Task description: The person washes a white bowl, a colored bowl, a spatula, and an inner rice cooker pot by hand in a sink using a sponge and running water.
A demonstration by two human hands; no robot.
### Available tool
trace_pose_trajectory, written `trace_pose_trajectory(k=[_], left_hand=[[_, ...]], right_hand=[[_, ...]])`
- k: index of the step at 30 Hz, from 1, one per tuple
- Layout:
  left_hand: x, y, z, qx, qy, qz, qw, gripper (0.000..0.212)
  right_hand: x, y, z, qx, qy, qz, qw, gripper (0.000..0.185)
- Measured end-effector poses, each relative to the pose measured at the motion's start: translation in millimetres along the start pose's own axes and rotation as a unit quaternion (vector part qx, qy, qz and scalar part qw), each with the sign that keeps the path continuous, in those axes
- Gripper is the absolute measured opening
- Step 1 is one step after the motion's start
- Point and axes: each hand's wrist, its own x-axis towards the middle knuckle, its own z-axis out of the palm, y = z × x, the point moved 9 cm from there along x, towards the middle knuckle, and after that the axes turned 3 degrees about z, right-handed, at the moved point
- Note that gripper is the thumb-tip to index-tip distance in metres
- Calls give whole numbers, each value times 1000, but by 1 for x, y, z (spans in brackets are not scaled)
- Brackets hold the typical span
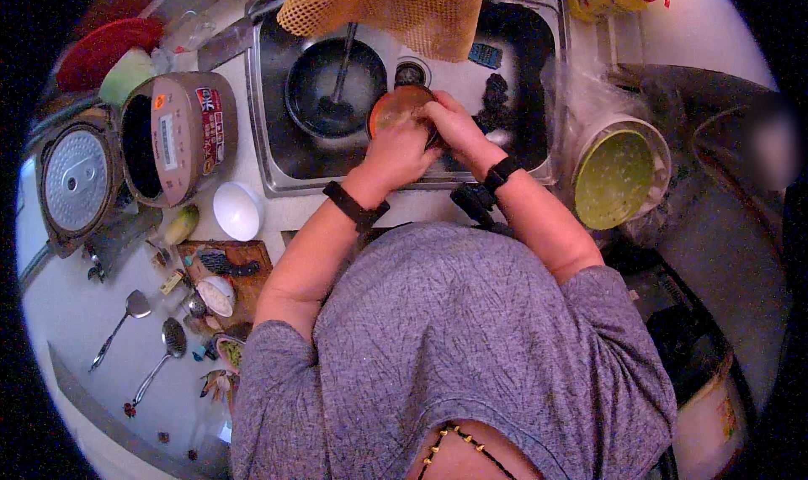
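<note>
Both hands are over the stainless-steel sink point(268, 164), at a round bowl-like vessel point(399, 106) with an orange-lit inside. My left hand point(401, 152) lies across its near side, the fingers partly hidden from view. My right hand point(457, 126) holds its right rim, the thumb on top. The vessel's underside and what it may contain cannot be made out. Left of it, a dark round pan point(309, 111) sits in the sink with a ladle-like utensil standing in it. The drain point(411, 73) shows just beyond the vessel. A dark scrubber-like thing point(495, 95) and a blue sponge point(485, 56) lie to the right.
A yellow mesh cloth point(404, 13) hangs over the sink's far edge. An open rice cooker point(189, 139) and a white bowl point(238, 211) stand left. A green strainer-like basin point(613, 180) is right of the sink. Farther left are a cutting board point(255, 259), a spatula point(137, 304) and a skimmer point(173, 338).
</note>
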Motion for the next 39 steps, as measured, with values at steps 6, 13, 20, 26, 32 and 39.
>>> trace_pose_trajectory(k=[6, 13, 20, 26, 32, 39], left_hand=[[-6, 8, 5, -71, -66, 25, 995, 34], [-29, 0, -5, 63, -38, 95, 993, 34], [-3, 6, -14, 109, 81, 82, 987, 43], [7, 2, 16, -48, -38, 13, 998, 43], [3, -20, 25, -136, 2, -46, 990, 43], [-1, -33, 12, -405, -30, -214, 889, 41]], right_hand=[[6, 16, -14, -24, -5, 8, 1000, 39], [-1, 12, -18, -57, 15, 31, 998, 40], [-19, -5, -4, -30, 21, 60, 998, 33], [-5, 18, -22, -63, 6, 68, 996, 34], [-21, 14, -20, 64, -2, 82, 995, 51], [-26, 28, -64, -156, 60, 67, 984, 53]])
